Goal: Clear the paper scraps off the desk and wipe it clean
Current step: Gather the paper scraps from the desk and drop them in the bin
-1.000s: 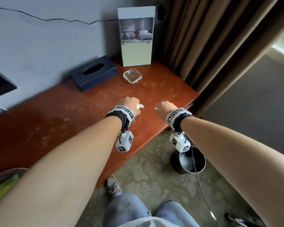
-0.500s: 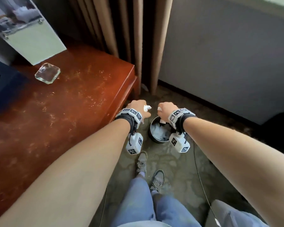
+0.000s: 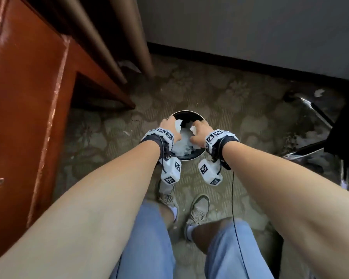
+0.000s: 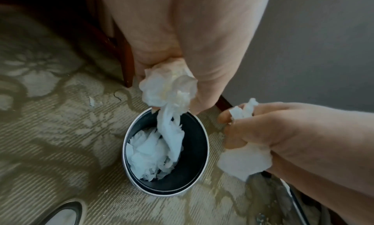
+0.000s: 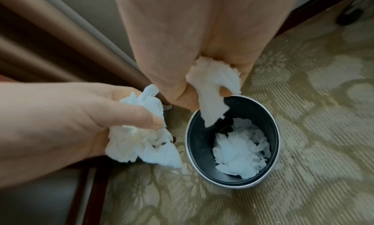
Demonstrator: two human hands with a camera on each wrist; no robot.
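Note:
A round black bin (image 3: 186,114) with a metal rim stands on the carpet, with several white paper scraps (image 3: 181,144) inside. My left hand (image 3: 170,126) grips a crumpled white paper wad (image 4: 168,87) over the bin's left rim, and a strip of it hangs into the bin (image 4: 194,148). My right hand (image 3: 200,132) grips torn white paper scraps (image 5: 212,87) over the right rim of the bin (image 5: 202,140). The red-brown wooden desk (image 3: 18,97) is at the left, and its top is out of view.
Brown curtains (image 3: 101,37) hang beyond the desk's corner. A chair's metal base (image 3: 314,115) stands on the carpet to the right. A small paper bit (image 3: 127,132) lies on the carpet left of the bin. My shoes (image 3: 197,210) are just behind the bin.
My view swung from the desk top down to the floor. Both hands carried their paper off the desk's edge and lowered it over the bin.

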